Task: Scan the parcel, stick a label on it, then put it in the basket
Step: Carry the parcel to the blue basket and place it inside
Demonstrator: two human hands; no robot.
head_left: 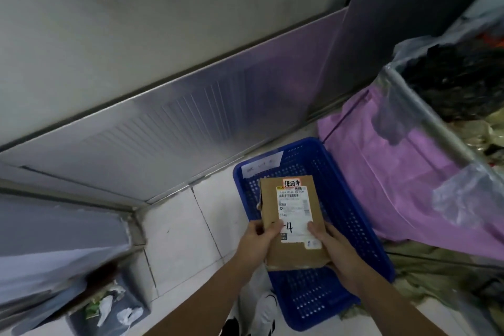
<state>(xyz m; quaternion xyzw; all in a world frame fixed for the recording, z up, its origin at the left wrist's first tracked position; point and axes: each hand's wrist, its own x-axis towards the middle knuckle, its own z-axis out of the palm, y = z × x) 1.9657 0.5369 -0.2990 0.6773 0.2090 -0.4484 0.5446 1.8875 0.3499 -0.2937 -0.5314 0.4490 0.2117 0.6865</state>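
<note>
A flat brown cardboard parcel (pixel 272 199) hangs over the blue perforated basket (pixel 351 221) on the floor. It carries a white shipping label with a barcode and a handwritten "4", plus a small red-edged sticker at its top edge. My left hand (pixel 259 240) grips the parcel's lower left edge, thumb on the label. My right hand (pixel 338 251) holds the lower right corner from beneath, thumb on top. The basket looks empty, with a white paper tag on its far wall.
A purple plastic sack (pixel 381 185) bulges right of the basket under a metal frame (pixel 425 117) holding clear bags. A grey bin (pixel 109 311) with paper scraps sits lower left. A metal panel wall (pixel 191 117) runs behind. My shoes (pixel 261 316) stand by the basket.
</note>
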